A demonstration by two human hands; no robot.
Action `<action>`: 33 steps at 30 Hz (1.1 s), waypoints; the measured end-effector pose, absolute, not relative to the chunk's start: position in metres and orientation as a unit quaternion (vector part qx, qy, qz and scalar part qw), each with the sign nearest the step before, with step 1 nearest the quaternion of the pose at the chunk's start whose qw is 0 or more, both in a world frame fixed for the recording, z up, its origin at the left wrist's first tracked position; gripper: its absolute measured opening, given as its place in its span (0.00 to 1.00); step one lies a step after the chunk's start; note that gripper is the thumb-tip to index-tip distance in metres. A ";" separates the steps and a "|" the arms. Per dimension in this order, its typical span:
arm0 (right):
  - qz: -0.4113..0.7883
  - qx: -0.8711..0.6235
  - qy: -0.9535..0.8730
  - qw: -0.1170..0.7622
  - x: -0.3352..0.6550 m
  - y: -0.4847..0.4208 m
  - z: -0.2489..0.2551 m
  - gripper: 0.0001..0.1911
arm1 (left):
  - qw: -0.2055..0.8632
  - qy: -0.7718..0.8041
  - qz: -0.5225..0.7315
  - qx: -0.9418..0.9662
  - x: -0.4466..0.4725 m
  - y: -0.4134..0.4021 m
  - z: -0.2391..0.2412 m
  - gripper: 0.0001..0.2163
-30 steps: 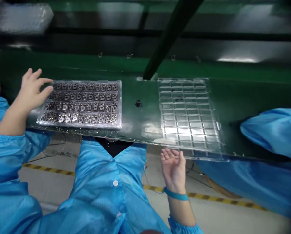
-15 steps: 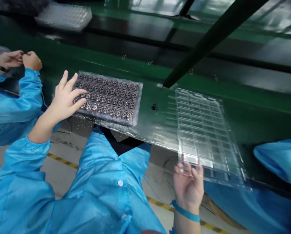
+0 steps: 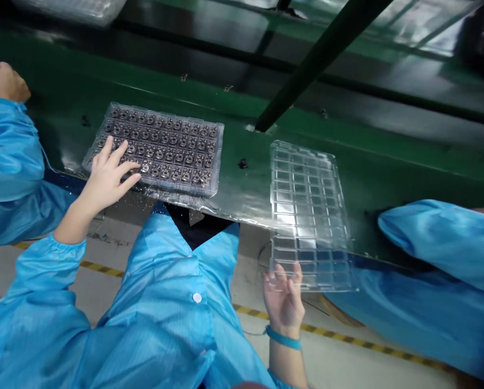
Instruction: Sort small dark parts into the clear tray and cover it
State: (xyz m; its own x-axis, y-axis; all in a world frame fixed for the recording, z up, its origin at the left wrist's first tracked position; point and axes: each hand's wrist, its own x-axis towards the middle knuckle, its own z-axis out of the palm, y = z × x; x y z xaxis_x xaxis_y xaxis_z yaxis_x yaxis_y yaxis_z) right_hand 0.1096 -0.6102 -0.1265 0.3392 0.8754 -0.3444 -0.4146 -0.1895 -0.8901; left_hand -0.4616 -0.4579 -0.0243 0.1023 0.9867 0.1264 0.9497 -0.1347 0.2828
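My left hand [image 3: 110,178] is spread over the near left part of a clear tray [image 3: 220,162] filled with rows of small dark metallic components. Its fingertips are over the parts; I cannot tell whether they press on them. My right hand [image 3: 284,300] grips the near left corner of a see-through plastic compartment tray [image 3: 307,205] with nothing in its pockets. That tray sticks out past the front edge of the green table [image 3: 242,200]. Between the two trays a single small black part [image 3: 242,163] lies on the table.
A dark green post [image 3: 298,70] rises from the table behind the trays. Several small parts [image 3: 228,88] lie farther back. A co-worker's hand [image 3: 9,84] is at the left, and another person's blue sleeve [image 3: 432,232] at the right. More clear trays [image 3: 92,11] are at the back left.
The see-through tray in my right hand has turned straighter and moved left. My left hand has settled lower over the filled tray. The whole view has shifted somewhat.
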 end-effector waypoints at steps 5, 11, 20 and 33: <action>0.564 -0.524 -0.204 0.605 0.117 -0.613 -0.137 0.25 | 0.068 0.652 0.147 0.741 -0.453 -0.457 -0.032 0.28; 0.598 -0.487 -0.168 0.614 0.122 -0.600 -0.143 0.29 | 0.057 0.656 0.145 0.739 -0.452 -0.454 -0.028 0.28; 0.598 -0.424 -0.227 0.641 0.102 -0.521 -0.116 0.28 | 0.051 0.641 0.125 0.755 -0.441 -0.429 -0.022 0.37; 0.608 -0.403 -0.252 0.636 0.085 -0.448 -0.114 0.24 | 0.027 0.687 0.127 0.715 -0.427 -0.455 -0.023 0.40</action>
